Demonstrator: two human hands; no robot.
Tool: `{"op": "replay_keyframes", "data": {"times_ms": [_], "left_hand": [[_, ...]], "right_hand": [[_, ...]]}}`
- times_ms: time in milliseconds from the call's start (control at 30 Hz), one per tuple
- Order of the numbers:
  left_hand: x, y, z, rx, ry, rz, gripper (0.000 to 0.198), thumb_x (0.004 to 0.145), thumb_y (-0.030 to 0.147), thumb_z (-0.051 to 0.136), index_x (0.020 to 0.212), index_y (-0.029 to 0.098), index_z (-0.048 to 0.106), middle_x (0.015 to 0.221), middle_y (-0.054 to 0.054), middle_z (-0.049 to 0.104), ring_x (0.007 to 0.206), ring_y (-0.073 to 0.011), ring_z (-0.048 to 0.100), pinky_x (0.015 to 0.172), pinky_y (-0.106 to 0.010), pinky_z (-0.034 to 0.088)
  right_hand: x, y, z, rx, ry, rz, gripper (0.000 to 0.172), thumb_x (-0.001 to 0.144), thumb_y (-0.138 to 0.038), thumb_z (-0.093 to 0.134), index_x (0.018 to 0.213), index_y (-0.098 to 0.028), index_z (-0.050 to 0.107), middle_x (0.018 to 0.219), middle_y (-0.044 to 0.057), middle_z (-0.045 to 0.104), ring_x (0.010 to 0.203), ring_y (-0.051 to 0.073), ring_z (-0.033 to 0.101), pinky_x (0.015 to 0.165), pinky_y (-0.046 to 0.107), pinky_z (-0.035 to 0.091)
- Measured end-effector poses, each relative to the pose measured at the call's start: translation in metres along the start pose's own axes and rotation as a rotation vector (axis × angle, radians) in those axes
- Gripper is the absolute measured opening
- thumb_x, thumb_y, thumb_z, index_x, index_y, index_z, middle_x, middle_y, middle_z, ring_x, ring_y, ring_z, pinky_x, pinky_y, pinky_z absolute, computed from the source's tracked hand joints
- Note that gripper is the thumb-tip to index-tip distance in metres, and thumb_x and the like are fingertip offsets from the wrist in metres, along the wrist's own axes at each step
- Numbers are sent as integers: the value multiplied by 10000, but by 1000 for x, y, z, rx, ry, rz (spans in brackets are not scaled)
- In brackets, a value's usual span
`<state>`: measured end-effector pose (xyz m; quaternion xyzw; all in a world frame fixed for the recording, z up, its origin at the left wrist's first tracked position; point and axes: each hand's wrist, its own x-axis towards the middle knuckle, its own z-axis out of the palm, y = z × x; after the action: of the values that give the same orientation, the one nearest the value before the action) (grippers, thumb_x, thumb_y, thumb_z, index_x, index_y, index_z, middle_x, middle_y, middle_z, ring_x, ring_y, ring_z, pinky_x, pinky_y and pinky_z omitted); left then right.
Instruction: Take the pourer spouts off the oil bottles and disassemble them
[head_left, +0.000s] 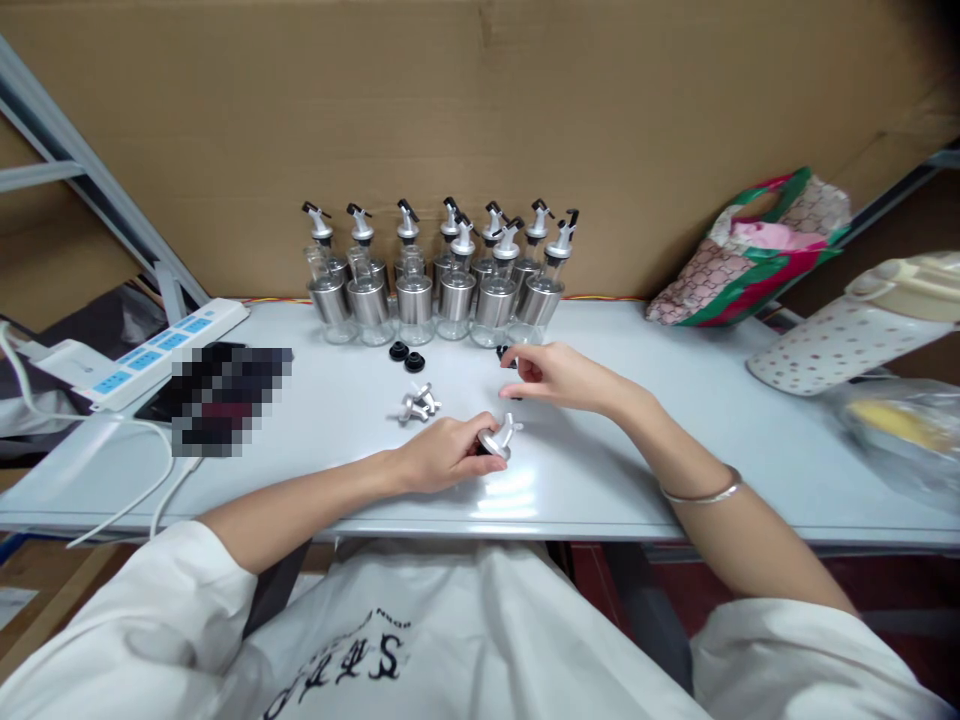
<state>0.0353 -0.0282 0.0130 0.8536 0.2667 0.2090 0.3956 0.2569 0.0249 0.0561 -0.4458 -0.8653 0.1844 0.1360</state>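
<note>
My left hand (444, 452) rests on the white table (675, 440) with its fingers closed round a silver pourer cap (501, 438) whose spout points right. My right hand (551, 374) hovers a little beyond it, fingers curled in a pinch over a small black piece (502, 353) on the table; whether it grips the piece is unclear. Two more silver pourer caps (419, 403) lie just left of my left hand. Two black round stoppers (406, 356) sit behind them. Several glass oil bottles (439, 285) with steel sleeves and pourer tops stand in rows at the back.
A white power strip (161, 352) with blue sockets and its cable lies at the left, beside a blurred dark object (229, 395). At the right are a patterned bag (754, 250), a dotted thermos jug (855, 325) and a plastic bag (900, 425). Cardboard forms the back wall.
</note>
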Motion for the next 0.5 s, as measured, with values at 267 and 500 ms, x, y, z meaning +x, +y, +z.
{"op": "replay_keyframes", "data": {"times_ms": [267,500], "left_hand": [[3,1,1,-155,91,-14,580,774,764,348,761,187,402,487,76,392,445,-83,374,462,-212,280],[0,9,-5,-279,256,20,561,824,729,293,720,186,395,482,68,404,408,-71,387,458,-208,331]], "right_hand": [[-8,-41,22,87,173,-463,468,944,-507,249,632,-202,418,544,-11,437,522,117,400,580,248,323],[-14,-51,24,43,413,-452,387,947,-420,289,629,-219,378,510,-27,374,471,113,349,524,245,299]]}}
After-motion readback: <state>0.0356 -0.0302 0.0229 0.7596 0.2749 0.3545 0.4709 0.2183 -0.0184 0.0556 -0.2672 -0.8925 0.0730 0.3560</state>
